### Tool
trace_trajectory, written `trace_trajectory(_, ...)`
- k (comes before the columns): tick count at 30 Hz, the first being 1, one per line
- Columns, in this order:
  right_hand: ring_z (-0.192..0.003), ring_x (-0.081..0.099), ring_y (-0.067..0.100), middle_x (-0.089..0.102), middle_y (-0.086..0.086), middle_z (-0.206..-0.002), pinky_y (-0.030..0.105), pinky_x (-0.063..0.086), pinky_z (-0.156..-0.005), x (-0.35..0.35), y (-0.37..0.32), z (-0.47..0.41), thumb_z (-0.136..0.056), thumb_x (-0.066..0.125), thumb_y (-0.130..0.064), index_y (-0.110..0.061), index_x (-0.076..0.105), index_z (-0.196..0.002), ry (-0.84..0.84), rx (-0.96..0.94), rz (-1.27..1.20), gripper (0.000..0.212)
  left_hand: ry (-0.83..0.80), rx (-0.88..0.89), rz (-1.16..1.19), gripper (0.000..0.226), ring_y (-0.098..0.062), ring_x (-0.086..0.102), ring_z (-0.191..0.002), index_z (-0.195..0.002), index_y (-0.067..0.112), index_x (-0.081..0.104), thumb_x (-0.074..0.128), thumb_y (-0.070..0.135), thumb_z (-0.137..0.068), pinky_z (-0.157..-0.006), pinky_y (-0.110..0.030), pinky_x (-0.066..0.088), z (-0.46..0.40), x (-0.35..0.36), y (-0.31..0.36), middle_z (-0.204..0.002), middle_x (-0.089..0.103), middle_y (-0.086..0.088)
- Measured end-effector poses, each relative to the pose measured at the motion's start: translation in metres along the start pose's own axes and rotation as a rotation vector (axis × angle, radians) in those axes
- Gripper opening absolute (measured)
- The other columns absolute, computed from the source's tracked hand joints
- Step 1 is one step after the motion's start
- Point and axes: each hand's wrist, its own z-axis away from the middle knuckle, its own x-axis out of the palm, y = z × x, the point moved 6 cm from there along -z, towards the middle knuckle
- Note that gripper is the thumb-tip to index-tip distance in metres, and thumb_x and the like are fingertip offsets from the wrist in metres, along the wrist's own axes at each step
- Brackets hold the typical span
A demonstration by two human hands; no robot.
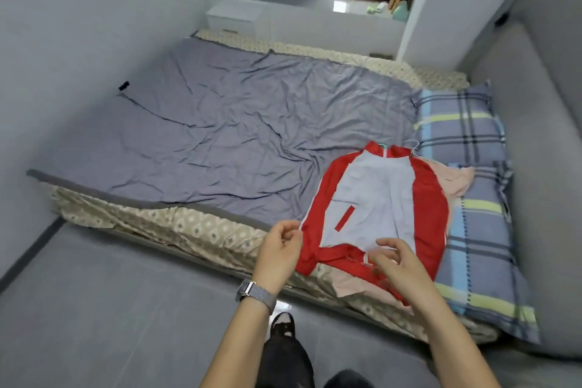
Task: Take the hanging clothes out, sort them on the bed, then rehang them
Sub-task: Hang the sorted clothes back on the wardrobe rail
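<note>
Both forearms reached forward from the near edge of the view, and the left hand point(281, 251), with a woven grey watch band point(257, 294) on its wrist, pinched the near left hem corner of the red and white jacket point(382, 198). The right hand point(397, 261) hovered over the red waistband with loosely curled fingers; I could not tell if it already held the cloth. The jacket lay flat on the near right part of the bed point(157, 224), collar pointing far, probably spread so for sorting, and the hands at the hem seemed to straighten it. It looked thin and smooth, with a pale front panel, red sleeves and a small red pocket strip. A hanger hook point(415, 145) showed just beside the collar, so the hanger was perhaps inside. Under the jacket lay a pink garment point(453, 181), soft and wrinkled, showing at the right and at the near side. A crumpled grey sheet point(220, 126) covered the mattress, and a plaid pillow point(459, 126) lay at the right.
</note>
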Motion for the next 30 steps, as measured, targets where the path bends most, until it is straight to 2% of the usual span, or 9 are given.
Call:
trace_trajectory(3,-0.085,0.067,0.023,0.064,0.003,-0.102,0.034,0.051,-0.070,-0.017,-0.016,-0.032,-0.088,0.060,-0.017,-0.018,0.053,-0.115,0.079,0.011,-0.016,0.027,-0.073,0.032,-0.010,0.014,-0.012,0.059,-0.081,-0.097,0.024,0.057,0.053,0.012,-0.091,-0.080,-0.030,0.049,-0.048,0.018,0.026,-0.085,0.060,0.004)
trace_trajectory(7,-0.084,0.066,0.021,0.061,0.004,-0.105,0.030,0.052,-0.065,-0.023,-0.029,-0.068,-0.090,0.056,-0.015,-0.019,0.051,-0.115,0.134,0.026,-0.082,0.026,-0.147,0.066,-0.064,0.020,-0.013,0.057,-0.081,-0.090,0.031,0.057,0.052,0.012,-0.091,-0.078,-0.032,0.048,-0.105,0.034,0.046,-0.086,0.060,0.002)
trace_trajectory(13,-0.082,0.066,0.019,0.063,0.004,-0.106,0.028,0.051,-0.063,-0.024,-0.005,-0.112,-0.090,0.059,-0.019,-0.021,0.051,-0.119,0.113,0.156,-0.124,0.030,-0.175,0.005,-0.137,0.020,-0.013,0.058,-0.078,-0.090,0.030,0.057,0.052,0.011,-0.091,-0.074,-0.030,0.048,-0.154,0.053,0.043,-0.086,0.061,0.000)
trace_trajectory(18,-0.084,0.066,0.019,0.061,0.005,-0.108,0.030,0.054,-0.069,-0.064,-0.005,-0.168,-0.091,0.057,-0.016,-0.020,0.052,-0.116,0.124,0.194,-0.141,0.026,-0.202,-0.078,-0.207,0.016,-0.016,0.055,-0.068,-0.093,0.026,0.060,0.053,0.012,-0.090,-0.068,-0.037,0.049,-0.186,0.090,0.033,-0.079,0.062,-0.002)
trace_trajectory(20,-0.085,0.065,0.020,0.061,0.005,-0.107,0.031,0.053,-0.070,-0.083,-0.007,-0.198,-0.091,0.056,-0.015,-0.020,0.052,-0.116,0.118,0.190,-0.133,0.026,-0.172,-0.104,-0.197,0.016,-0.016,0.054,-0.066,-0.095,0.026,0.061,0.053,0.013,-0.090,-0.067,-0.037,0.048,-0.200,0.105,0.034,-0.080,0.063,-0.002)
trace_trajectory(24,-0.085,0.065,0.020,0.061,0.004,-0.107,0.028,0.051,-0.067,-0.123,0.002,-0.262,-0.091,0.056,-0.016,-0.021,0.052,-0.114,0.074,0.213,-0.109,0.024,-0.065,-0.126,-0.182,0.018,-0.016,0.061,-0.079,-0.092,0.028,0.060,0.053,0.011,-0.091,-0.080,-0.037,0.050,-0.230,0.137,0.045,-0.088,0.066,-0.003)
trace_trajectory(27,-0.081,0.065,0.020,0.061,0.004,-0.104,0.029,0.049,-0.064,-0.154,0.019,-0.316,-0.090,0.056,-0.014,-0.019,0.052,-0.113,0.059,0.247,-0.049,0.025,-0.025,-0.151,-0.162,0.020,-0.017,0.062,-0.078,-0.091,0.026,0.060,0.052,0.007,-0.092,-0.079,-0.040,0.051,-0.257,0.171,0.046,-0.087,0.066,-0.005)
trace_trajectory(28,-0.080,0.064,0.019,0.061,0.004,-0.103,0.030,0.050,-0.063,-0.163,0.026,-0.335,-0.089,0.057,-0.013,-0.017,0.051,-0.114,0.060,0.256,-0.024,0.026,-0.017,-0.157,-0.162,0.020,-0.014,0.063,-0.077,-0.091,0.024,0.060,0.052,0.006,-0.092,-0.077,-0.036,0.052,-0.267,0.184,0.045,-0.088,0.067,-0.005)
trace_trajectory(30,-0.082,0.063,0.018,0.063,0.003,-0.101,0.034,0.052,-0.069,-0.179,0.039,-0.376,-0.088,0.059,-0.012,-0.016,0.052,-0.114,0.053,0.273,0.052,0.028,0.004,-0.168,-0.167,0.018,-0.004,0.062,-0.069,-0.093,0.020,0.061,0.051,0.005,-0.092,-0.068,-0.020,0.051,-0.286,0.206,0.042,-0.087,0.067,-0.004)
